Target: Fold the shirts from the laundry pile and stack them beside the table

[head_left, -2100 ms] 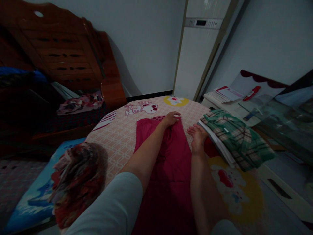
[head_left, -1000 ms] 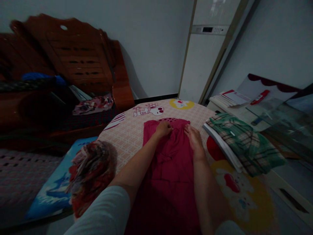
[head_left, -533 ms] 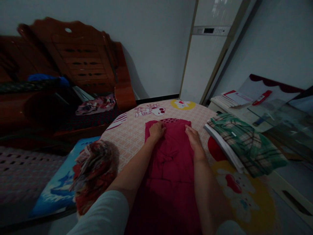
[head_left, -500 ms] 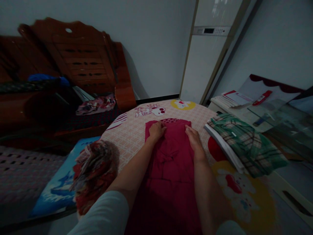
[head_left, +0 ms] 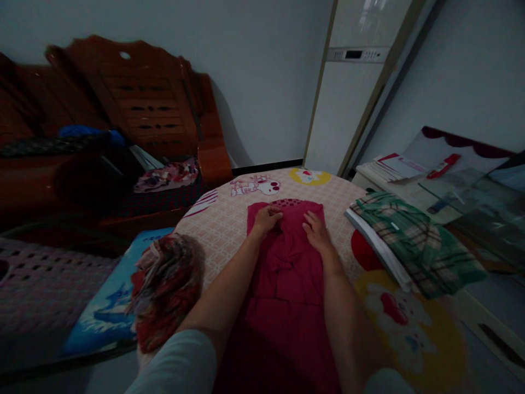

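A dark pink garment [head_left: 283, 317] lies lengthwise in front of me, its top end toward the far side of the round table. It has a gathered, bow-like knot near the chest and a strip with small cut-outs at the neck. My left hand [head_left: 266, 220] is at its upper left, thumb and fingers pinched together on the cloth. At the upper right, my right hand [head_left: 318, 232] rests on the fabric with its fingers apart, gripping nothing.
A patterned cloth [head_left: 217, 241] covers the table. A crumpled red-brown printed fabric [head_left: 168, 290] sits at left, and a folded green plaid shirt [head_left: 418, 235] at right. Beyond stand a wooden bench [head_left: 143, 98], a tall white cabinet-like unit [head_left: 348, 109] and a side table with papers [head_left: 394, 167].
My right hand has moved inward from the garment's right edge onto its upper chest, fingers spreading. My left hand stays near the upper left. The view has shifted slightly.
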`<state>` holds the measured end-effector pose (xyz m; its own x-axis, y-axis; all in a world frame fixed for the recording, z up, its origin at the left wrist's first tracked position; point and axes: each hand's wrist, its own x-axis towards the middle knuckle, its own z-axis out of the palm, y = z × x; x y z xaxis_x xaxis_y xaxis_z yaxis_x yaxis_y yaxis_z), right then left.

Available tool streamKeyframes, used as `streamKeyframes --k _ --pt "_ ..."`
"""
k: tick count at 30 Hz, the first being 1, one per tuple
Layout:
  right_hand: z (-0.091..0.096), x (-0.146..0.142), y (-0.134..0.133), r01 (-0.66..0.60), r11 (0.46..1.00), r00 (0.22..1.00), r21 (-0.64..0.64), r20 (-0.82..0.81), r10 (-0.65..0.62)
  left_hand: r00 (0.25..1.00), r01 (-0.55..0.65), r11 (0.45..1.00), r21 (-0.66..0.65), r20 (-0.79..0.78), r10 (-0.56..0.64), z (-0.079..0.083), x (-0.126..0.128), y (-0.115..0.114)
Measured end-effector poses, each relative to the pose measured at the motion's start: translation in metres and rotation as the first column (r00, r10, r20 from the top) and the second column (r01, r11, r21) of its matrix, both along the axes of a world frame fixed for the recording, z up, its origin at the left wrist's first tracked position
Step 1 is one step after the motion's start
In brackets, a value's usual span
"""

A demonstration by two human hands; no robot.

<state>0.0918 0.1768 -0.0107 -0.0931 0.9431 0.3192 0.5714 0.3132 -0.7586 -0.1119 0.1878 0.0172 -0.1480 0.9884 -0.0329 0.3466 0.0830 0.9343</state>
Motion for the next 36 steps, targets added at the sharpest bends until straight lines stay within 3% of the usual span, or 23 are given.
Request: streamKeyframes --k 4,8,13,17,20,22,26,29,31,33,36 --pt "0.000 -0.011 -0.010 -0.011 1.000 0.895 0.026 0.445 -0.002 0.994 0.043 0.999 0.010 -0.102 -0.041 0.008 0.001 -0.005" --pt "0.003 -0.015 -0.016 0.026 0.999 0.806 0.040 0.590 -0.045 0.955 0.048 0.995 0.087 -0.296 -0.020 0.021 0.001 -0.010" --pt "0.006 -0.015 -0.018 0.027 0.999 0.788 0.031 0.615 -0.040 0.861 0.036 0.992 0.119 -0.509 0.030 0.019 0.008 -0.014" --pt "0.003 -0.013 -0.017 0.022 0.999 0.829 0.050 0.558 -0.046 0.772 0.039 0.986 0.163 -0.631 0.073 0.016 0.004 -0.021" --pt "0.002 -0.009 -0.015 0.010 0.996 0.897 0.090 0.440 -0.049 0.812 0.047 0.977 0.208 -0.578 0.083 0.022 -0.007 -0.029" --pt "0.009 -0.006 -0.013 -0.001 0.990 0.943 0.140 0.330 -0.046 0.862 0.094 0.974 0.205 -0.506 0.023 0.026 -0.015 -0.036" --pt "0.047 -0.006 -0.015 -0.038 0.978 0.979 0.204 0.203 -0.004 0.860 0.313 0.925 0.215 -0.478 -0.180 0.025 -0.017 -0.051" --pt "0.081 -0.012 -0.029 -0.139 0.977 0.955 0.161 0.282 0.090 0.812 0.420 0.873 0.249 -0.532 -0.239 0.014 -0.011 -0.055" --pt "0.094 -0.018 -0.045 -0.208 0.975 0.913 0.072 0.373 0.167 0.799 0.435 0.864 0.255 -0.551 -0.239 0.005 -0.009 -0.054" --pt "0.095 -0.024 -0.065 -0.238 0.971 0.865 -0.029 0.448 0.225 0.798 0.440 0.857 0.268 -0.555 -0.237 -0.003 -0.010 -0.051" --pt "0.081 -0.032 -0.096 -0.217 0.972 0.816 -0.090 0.530 0.231 0.795 0.472 0.830 0.299 -0.551 -0.254 -0.013 -0.014 -0.047"
